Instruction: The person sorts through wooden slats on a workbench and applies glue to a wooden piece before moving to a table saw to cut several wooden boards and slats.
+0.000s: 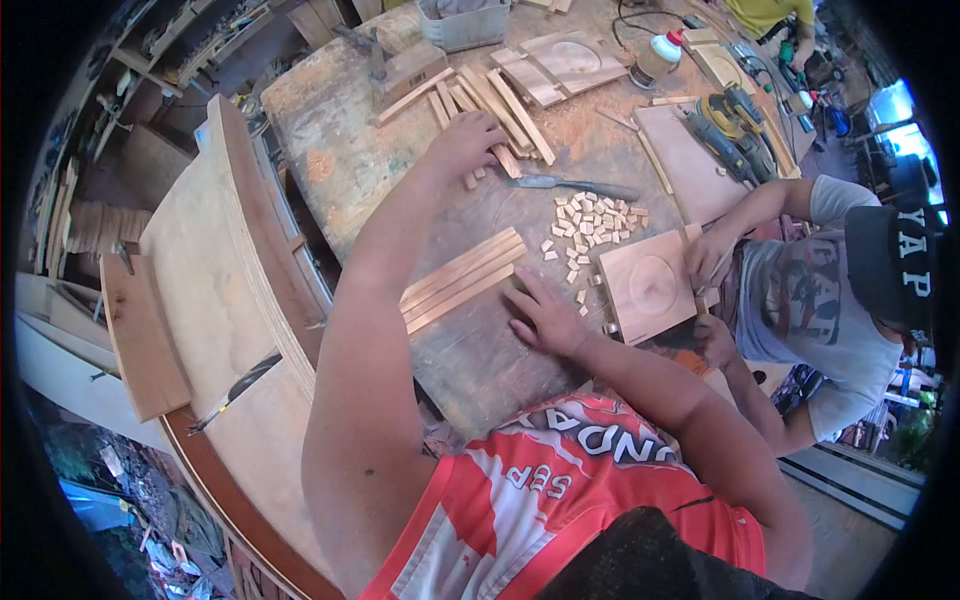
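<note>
My left hand (465, 146) reaches across the worktable with its fingers curled over a wooden strip (507, 162) beside a loose pile of strips (495, 108). A dark flat metal tool (570, 184) lies just below those fingers. My right hand (545, 312) rests on the tabletop with fingers spread, nothing in it. Its fingertips are by the right end of several strips laid side by side (463, 278). Many small cut wood pieces (597, 220) lie in a heap to the right of the strips.
At right, a co-worker (800, 290) handles a square wooden board with a round recess (650, 285). Farther back are another recessed board (565, 68), a glue bottle (657, 60), yellow power sanders (735, 130) and a grey bin (463, 25). A curved wooden panel (225, 270) stands left.
</note>
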`<state>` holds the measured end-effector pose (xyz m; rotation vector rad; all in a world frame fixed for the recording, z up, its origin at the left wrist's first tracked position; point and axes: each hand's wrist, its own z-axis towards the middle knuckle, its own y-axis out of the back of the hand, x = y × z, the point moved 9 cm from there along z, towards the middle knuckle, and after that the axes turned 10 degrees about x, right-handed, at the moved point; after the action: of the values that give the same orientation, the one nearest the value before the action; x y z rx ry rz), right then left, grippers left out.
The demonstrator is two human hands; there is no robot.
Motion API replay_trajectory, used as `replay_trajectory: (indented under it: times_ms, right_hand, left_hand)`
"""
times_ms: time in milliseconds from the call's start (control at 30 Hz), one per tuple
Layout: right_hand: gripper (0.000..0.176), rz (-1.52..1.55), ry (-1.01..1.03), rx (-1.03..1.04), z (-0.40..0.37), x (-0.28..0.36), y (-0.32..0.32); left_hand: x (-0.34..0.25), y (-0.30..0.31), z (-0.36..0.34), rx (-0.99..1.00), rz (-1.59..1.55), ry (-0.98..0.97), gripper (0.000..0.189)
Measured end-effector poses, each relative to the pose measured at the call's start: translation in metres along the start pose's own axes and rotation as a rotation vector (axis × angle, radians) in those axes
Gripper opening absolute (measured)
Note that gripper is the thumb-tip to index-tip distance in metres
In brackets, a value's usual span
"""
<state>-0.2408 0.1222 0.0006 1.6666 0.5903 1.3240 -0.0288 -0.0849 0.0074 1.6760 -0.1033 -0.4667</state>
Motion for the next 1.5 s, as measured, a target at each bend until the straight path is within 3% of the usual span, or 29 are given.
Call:
replay_trajectory:
  times_ms: [200, 267, 300, 400, 467, 567, 700, 833, 1000, 1067, 1167, 1300, 1500]
  right_hand:
    - [0.065, 0.048, 0.014, -0.025, 0.007, 0.011, -0.004]
    - [0.064, 0.028, 0.011, -0.006, 0.005, 0.008, -0.004]
    - [0.064, 0.028, 0.009, -0.005, 0.005, 0.008, -0.004]
    - [0.064, 0.045, -0.015, 0.01, 0.003, 0.007, -0.008]
    - [0.061, -0.003, -0.002, 0.018, 0.004, 0.006, -0.005]
    - [0.06, 0.01, -0.008, 0.027, 0.003, 0.004, -0.002]
    - [0.061, 0.013, -0.004, 0.04, 0.004, 0.0, 0.001]
    - [0.061, 0.019, 0.005, 0.035, 0.002, 0.0, 0.0]
    - [0.061, 0.035, -0.004, 0.047, 0.004, -0.001, -0.003]
    - [0.061, 0.027, -0.003, 0.039, 0.003, -0.001, -0.005]
    - [0.06, 0.02, 0.01, 0.034, 0.003, 0.0, -0.006]
    - [0.059, 0.012, -0.007, 0.035, 0.004, -0.002, -0.005]
    - [0.06, -0.005, 0.02, 0.02, 0.004, 0.001, -0.002]
  left_hand:
    - [-0.001, 0.027, -0.033, -0.106, -0.047, -0.067, 0.047]
    - [0.002, 0.029, -0.034, 0.15, -0.127, 0.052, 0.046]
    - [0.001, 0.031, -0.033, 0.151, -0.128, 0.05, 0.046]
    - [0.017, 0.033, -0.025, 0.057, -0.145, 0.197, 0.047]
    - [0.016, 0.043, -0.007, -0.321, -0.097, 0.053, 0.046]
    - [0.007, 0.029, 0.019, -0.203, -0.059, -0.017, 0.047]
    - [0.006, 0.025, 0.025, -0.176, -0.017, 0.136, 0.044]
    - [0.01, 0.009, 0.018, -0.099, -0.029, 0.122, 0.041]
    - [0.009, 0.009, 0.015, -0.227, -0.068, 0.109, 0.033]
    - [-0.002, 0.02, 0.02, -0.408, -0.122, 0.04, 0.033]
    - [-0.024, 0.024, 0.036, -0.396, -0.085, -0.029, 0.035]
    - [-0.028, 0.002, 0.053, -0.192, -0.133, 0.016, 0.037]
    - [-0.031, -0.004, 0.036, -0.291, -0.14, 0.079, 0.045]
